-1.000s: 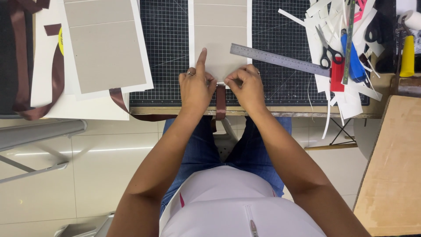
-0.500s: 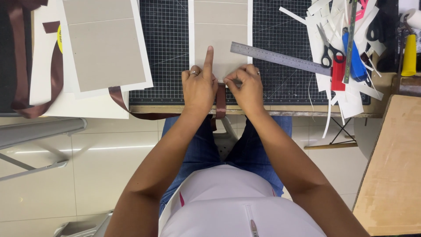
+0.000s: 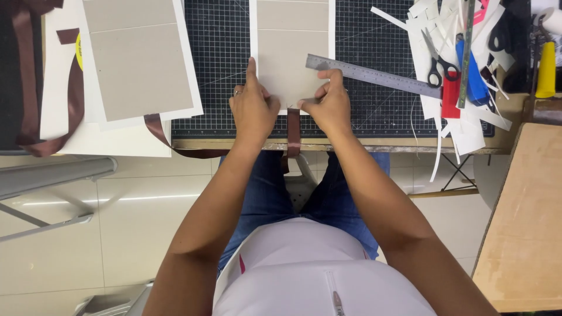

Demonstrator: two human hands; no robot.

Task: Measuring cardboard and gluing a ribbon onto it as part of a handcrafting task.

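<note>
Both hands press flat on the grey board (image 3: 293, 52) at top centre: the left hand (image 3: 253, 111) open with its forefinger along the board's left edge, the right hand (image 3: 329, 105) pinching its lower edge. The board lies on the cutting mat (image 3: 222, 70). The ruler (image 3: 380, 76) slants right of the board, and a brown ribbon (image 3: 293, 131) hangs below it.

Your workbench (image 3: 374, 144) is mostly covered by a black gridded cutting mat (image 3: 222, 70). On the mat you've got grey board on white paper (image 3: 293, 52) and a steel ruler (image 3: 374, 75); white paper scraps (image 3: 468, 126), scissors (image 3: 438, 61) and a brown ribbon (image 3: 26, 76) crowd the sides.
</note>
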